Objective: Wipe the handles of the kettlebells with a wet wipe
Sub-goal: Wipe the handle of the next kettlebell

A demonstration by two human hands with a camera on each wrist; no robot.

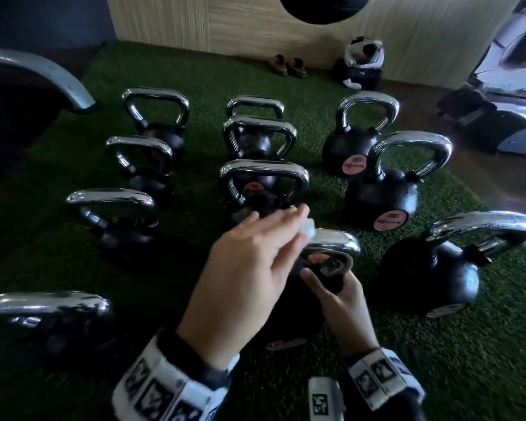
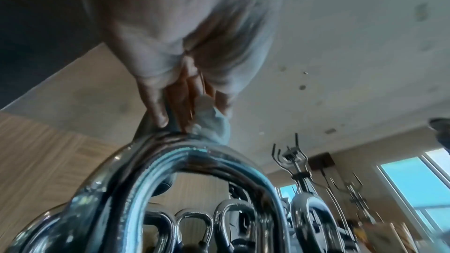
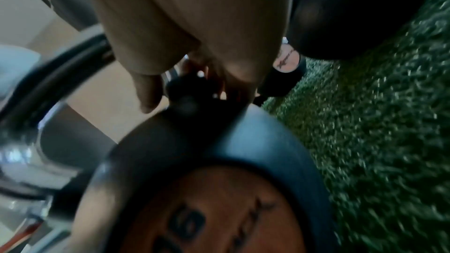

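Several black kettlebells with chrome handles stand in rows on green turf. The nearest middle kettlebell [image 3: 255,141] carries an orange label. My left hand [image 1: 298,226] hovers over its chrome handle [image 1: 337,241] and holds a white wet wipe [image 1: 309,230] against the top of the bar. From the left wrist, the wet wipe [image 2: 214,128] sits bunched under the fingers [image 2: 187,107] on the handle [image 2: 194,153], with the thumb on the near side. My right hand [image 1: 325,282] grips the kettlebell where the handle's right leg meets the ball, and my right hand [image 3: 190,88] is blurred.
Other kettlebells crowd close: one just behind [image 1: 263,189], larger ones to the right [image 1: 431,275] [image 1: 383,199], smaller ones on the left [image 1: 119,217] [image 1: 43,317]. Shoes [image 1: 287,65] and a bag [image 1: 362,65] lie by the back wall. A treadmill [image 1: 510,86] stands far right.
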